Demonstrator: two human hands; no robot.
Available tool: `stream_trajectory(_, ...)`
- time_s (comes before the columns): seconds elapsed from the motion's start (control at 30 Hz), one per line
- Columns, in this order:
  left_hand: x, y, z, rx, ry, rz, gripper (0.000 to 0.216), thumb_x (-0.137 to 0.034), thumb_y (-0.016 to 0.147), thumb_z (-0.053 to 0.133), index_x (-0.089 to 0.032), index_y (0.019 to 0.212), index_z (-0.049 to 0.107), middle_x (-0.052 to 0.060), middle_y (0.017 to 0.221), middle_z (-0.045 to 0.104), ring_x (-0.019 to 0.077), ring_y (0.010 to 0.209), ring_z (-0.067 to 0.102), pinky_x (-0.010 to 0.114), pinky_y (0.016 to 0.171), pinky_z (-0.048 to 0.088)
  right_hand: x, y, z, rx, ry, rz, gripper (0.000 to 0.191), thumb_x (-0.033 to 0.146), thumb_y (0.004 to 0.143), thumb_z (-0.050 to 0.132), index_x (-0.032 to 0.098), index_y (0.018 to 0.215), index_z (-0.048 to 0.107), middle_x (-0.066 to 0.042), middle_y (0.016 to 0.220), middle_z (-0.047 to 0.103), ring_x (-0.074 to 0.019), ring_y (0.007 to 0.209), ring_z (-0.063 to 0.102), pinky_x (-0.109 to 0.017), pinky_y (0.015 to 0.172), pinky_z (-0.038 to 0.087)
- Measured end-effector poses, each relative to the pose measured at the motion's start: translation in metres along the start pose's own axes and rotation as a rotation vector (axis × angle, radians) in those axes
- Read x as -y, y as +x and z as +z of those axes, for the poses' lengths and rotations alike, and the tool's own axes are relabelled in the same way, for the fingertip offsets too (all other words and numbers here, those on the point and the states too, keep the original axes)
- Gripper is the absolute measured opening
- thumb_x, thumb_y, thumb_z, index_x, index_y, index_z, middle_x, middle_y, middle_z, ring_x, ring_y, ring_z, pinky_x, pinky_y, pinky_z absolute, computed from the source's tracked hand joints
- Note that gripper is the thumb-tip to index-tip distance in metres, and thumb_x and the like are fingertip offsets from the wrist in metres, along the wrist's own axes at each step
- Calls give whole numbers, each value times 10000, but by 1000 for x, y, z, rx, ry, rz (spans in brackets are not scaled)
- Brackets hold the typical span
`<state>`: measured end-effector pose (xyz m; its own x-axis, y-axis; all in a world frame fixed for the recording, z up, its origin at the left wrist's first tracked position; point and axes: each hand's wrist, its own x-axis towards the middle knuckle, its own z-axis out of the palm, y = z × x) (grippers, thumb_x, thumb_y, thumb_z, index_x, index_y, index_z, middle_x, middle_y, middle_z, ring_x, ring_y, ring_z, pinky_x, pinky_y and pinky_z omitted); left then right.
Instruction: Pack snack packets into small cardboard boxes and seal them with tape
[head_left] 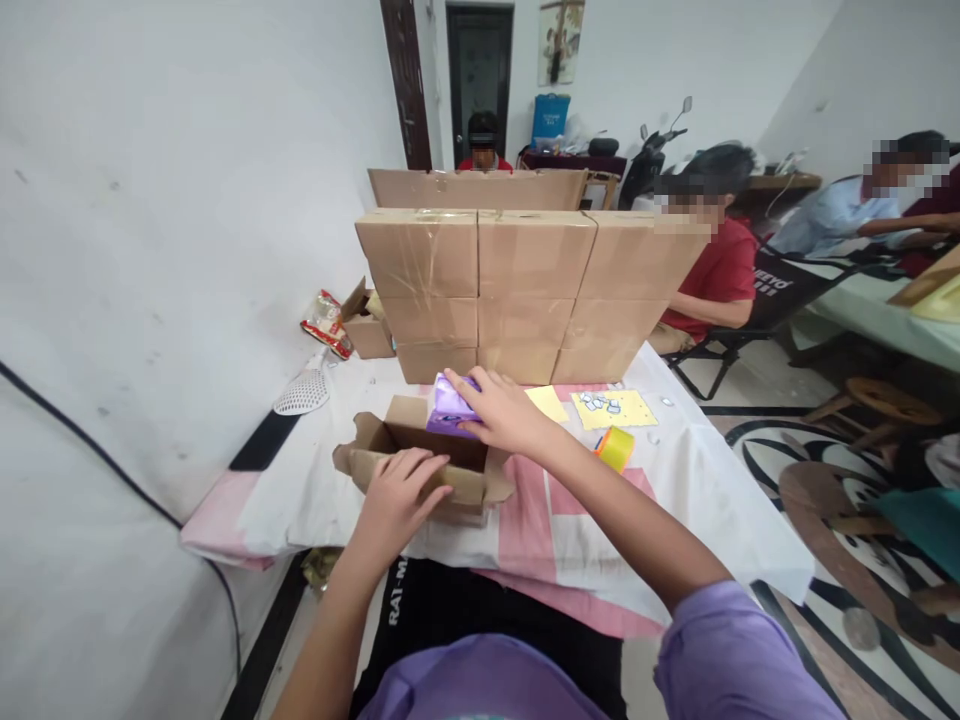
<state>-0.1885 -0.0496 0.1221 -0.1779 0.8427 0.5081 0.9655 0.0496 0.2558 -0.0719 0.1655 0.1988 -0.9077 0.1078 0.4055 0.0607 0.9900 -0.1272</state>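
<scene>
An open cardboard box [469,487] stands on the cloth-covered table in front of me, its flaps folded outward. My right hand [506,412] is closed around a shiny purple packet [450,408], holding it over the box's far side. Part of the packet is hidden behind my fingers. My left hand [405,487] lies over the near edge of the box, fingers stretched out across the near flap and the opening. Shadow hides most of the inside of the box.
Stacked closed cartons [525,270] form a wall behind the box. To the right lie a yellow tape roll [615,448] and yellow paper sheets [615,408]. A white perforated scoop [304,390] and a red-and-white bag [328,322] are at left. A person in red [727,260] sits beyond the table.
</scene>
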Motion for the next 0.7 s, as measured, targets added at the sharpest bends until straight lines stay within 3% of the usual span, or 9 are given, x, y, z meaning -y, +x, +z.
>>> stream_trajectory(0.13,-4,-19,-5,-96,54,48,240,-165,970,522,-244,1112,699,92,1058,697,234,1043,639,403,947,418,9,7,1,-17,-80,85,760,303,890,734,180,1557,393,-156,1185,555,-315,1038,588,-455,908,522)
stream_trajectory(0.23,-12,-28,-2,-185,76,55,259,-97,943,509,-253,978,713,73,966,689,222,968,640,396,892,434,20,15,-5,-70,52,120,791,364,901,727,194,1579,356,-136,1195,541,-311,1055,600,-452,917,525)
stream_trajectory(0.33,-24,-29,8,-229,48,46,220,-106,935,552,-248,968,718,61,898,681,206,861,612,380,808,420,27,26,-1,-62,218,147,838,468,924,689,171,1603,299,-119,1190,573,-266,997,646,-395,875,542)
stream_trajectory(0.4,-32,-28,15,-256,22,23,208,-101,931,571,-240,973,720,59,891,679,196,836,591,377,799,400,25,33,9,55,293,174,805,508,910,697,128,1554,396,-123,1163,637,-266,989,668,-369,863,541)
stream_trajectory(0.5,-40,-27,22,-291,-33,13,228,-79,923,582,-239,1008,721,51,924,684,188,872,594,378,841,384,16,40,26,380,373,216,524,525,948,643,134,1295,666,-105,1110,740,-267,984,697,-322,856,527)
stream_trajectory(0.57,-44,-29,25,-302,-63,9,240,-69,917,593,-238,1030,721,44,933,681,182,876,596,376,854,374,12,40,34,520,392,257,436,518,1013,535,156,1151,734,-89,1124,766,-256,997,709,-297,854,514)
stream_trajectory(0.7,-45,-33,26,-306,-89,-18,227,-60,907,602,-226,1000,727,39,910,663,180,860,592,371,850,368,20,33,43,478,263,319,464,516,1057,430,159,1154,711,-119,1188,751,-265,1090,695,-302,863,498)
